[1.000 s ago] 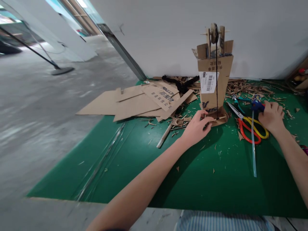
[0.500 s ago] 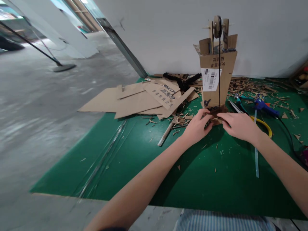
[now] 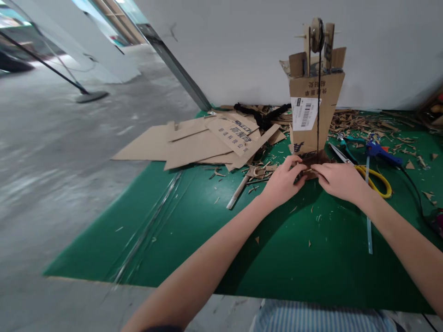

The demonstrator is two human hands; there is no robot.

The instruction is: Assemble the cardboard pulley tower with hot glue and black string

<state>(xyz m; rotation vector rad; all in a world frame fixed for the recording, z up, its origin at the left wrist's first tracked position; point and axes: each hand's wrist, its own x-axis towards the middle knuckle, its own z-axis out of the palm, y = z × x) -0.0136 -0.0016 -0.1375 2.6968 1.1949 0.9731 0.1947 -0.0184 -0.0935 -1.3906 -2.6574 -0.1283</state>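
Observation:
A tall cardboard tower (image 3: 325,120) stands upright against the wall, carrying a shipping label (image 3: 304,114). Between two cardboard posts on its top sits a round pulley wheel (image 3: 316,35), and a black cord (image 3: 319,101) runs from it straight down the front to the base. At the foot of the tower, my left hand (image 3: 284,180) and my right hand (image 3: 341,180) face each other, fingers bent and closed on a small cardboard piece (image 3: 309,171) at the base. My fingers cover much of that piece.
Flat cardboard sheets (image 3: 197,143) and a black fuzzy strip (image 3: 265,119) lie left of the tower. On the right are yellow-handled scissors (image 3: 379,182), a blue glue gun (image 3: 383,153) with a glue stick, and teal pliers (image 3: 345,144). Cardboard scraps (image 3: 353,125) litter the green table (image 3: 270,263).
The tower's top and pulley have shifted slightly to the right and up. My right hand has moved a little left, showing more of the scissors' handles; my left hand stays nearly still.

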